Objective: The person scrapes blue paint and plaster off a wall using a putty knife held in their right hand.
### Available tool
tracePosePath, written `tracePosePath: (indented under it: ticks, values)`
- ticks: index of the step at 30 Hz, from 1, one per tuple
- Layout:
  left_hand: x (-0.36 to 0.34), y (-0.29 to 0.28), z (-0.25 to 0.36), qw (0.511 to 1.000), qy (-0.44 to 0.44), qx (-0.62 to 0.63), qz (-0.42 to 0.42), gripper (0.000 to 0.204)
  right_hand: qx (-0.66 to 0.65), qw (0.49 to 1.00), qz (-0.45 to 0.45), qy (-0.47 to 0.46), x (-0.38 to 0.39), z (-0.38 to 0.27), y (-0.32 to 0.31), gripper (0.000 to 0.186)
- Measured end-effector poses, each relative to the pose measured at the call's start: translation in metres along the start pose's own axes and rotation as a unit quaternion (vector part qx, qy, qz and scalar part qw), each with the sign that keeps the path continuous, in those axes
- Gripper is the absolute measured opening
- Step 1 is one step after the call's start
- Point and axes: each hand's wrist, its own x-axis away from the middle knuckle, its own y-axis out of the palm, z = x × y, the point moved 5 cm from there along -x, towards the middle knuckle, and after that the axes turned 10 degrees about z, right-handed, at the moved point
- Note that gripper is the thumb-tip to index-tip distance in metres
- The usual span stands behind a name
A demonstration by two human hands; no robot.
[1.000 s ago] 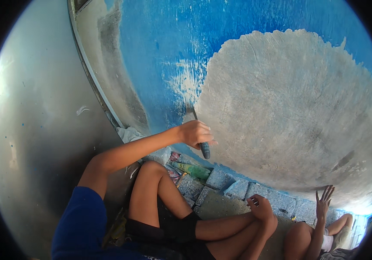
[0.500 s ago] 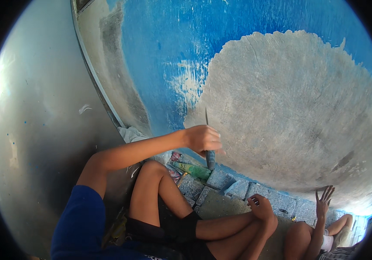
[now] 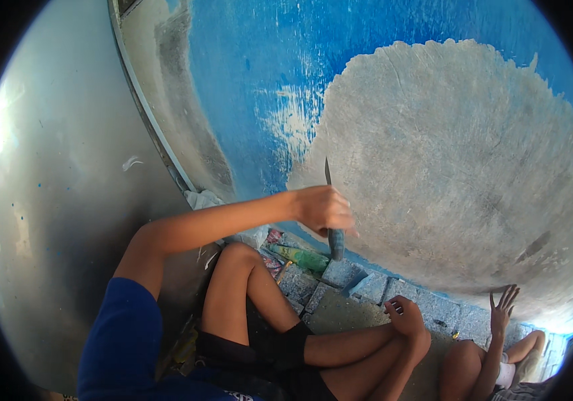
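Observation:
My left hand (image 3: 325, 208) is closed around a knife (image 3: 336, 244), in front of the wall. The narrow, pointed dark blade sticks up above my fist, and the grey-blue handle comes out below it. Behind my hand, a large bare grey patch (image 3: 447, 167) on the wall is bordered by blue paint (image 3: 246, 100). My right hand (image 3: 408, 317) hangs bent at the wrist over my folded leg, its fingers curled in. Whether anything lies inside those fingers is hidden.
A large shiny metal sheet (image 3: 66, 200) stands at my left. Grey paving blocks (image 3: 343, 274) run along the wall's foot, with a green plastic wrapper (image 3: 300, 257) and white plastic (image 3: 203, 199) there. At the lower right sits another person, one hand (image 3: 502, 311) spread near the wall.
My left hand has shifted a little right and slightly up with the knife. My right hand and the other person's hand look nearly unmoved.

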Motion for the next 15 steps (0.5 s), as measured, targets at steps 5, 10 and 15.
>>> tracePosePath:
  ticks: [5,10,15]
  values:
    - [0.022,-0.013,-0.031,0.997,-0.04,-0.046,-0.044,0.04,-0.007,1.0,0.002,-0.009,0.001,-0.013,0.003,0.02]
    - [-0.004,0.002,-0.001,1.0,0.01,-0.016,0.005,0.04,-0.008,1.0,0.008,-0.009,0.002,-0.005,-0.003,0.02]
    - [0.025,-0.012,-0.029,0.997,0.0,-0.058,-0.044,0.038,-0.008,1.0,-0.01,-0.019,0.0,-0.009,0.006,0.02]
